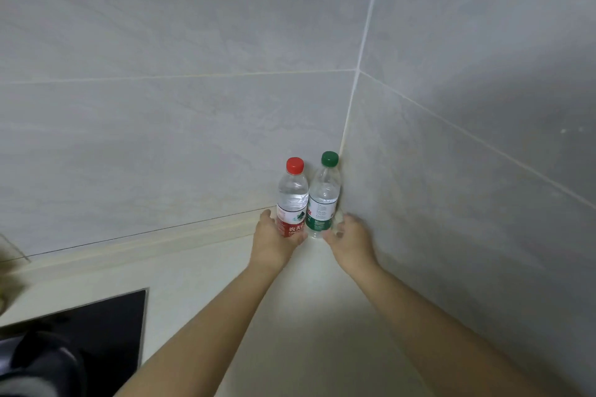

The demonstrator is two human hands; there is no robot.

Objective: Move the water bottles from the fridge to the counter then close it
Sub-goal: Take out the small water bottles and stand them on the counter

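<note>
Both hands reach to the counter corner: left hand wraps the red-capped bottle; right hand curls around the base of the green-capped bottle. Bottles stand upright, touching, against the tiled wall

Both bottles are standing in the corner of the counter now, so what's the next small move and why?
Probably let go and draw both hands back. The red-capped bottle and green-capped bottle stand upright, side by side on the counter, with the left hand and right hand at their bases. The fridge isn't in view.
</note>
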